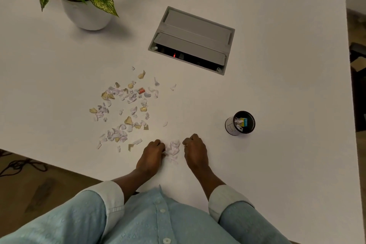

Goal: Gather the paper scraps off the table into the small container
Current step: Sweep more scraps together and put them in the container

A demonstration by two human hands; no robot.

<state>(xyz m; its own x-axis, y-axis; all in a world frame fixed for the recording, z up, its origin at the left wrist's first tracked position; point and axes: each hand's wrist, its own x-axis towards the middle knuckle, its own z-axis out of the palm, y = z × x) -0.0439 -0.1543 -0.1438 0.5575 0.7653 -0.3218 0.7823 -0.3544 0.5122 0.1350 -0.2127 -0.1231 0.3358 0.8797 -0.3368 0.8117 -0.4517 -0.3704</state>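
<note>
Several white, tan and red paper scraps (126,109) lie scattered on the white table (277,164), left of centre. A small heap of white scraps (173,149) sits near the front edge between my hands. My left hand (151,156) rests curled on the table, its fingertips touching the heap's left side. My right hand (195,150) is curled at the heap's right side. The small container (240,123), a white cylinder with a dark inside, stands upright to the right and holds a few scraps.
A grey cable box (192,39) with a raised lid is set into the table behind the scraps. A potted plant (83,0) in a white pot stands at the far left. The table's front edge runs diagonally at left, with floor and cables below.
</note>
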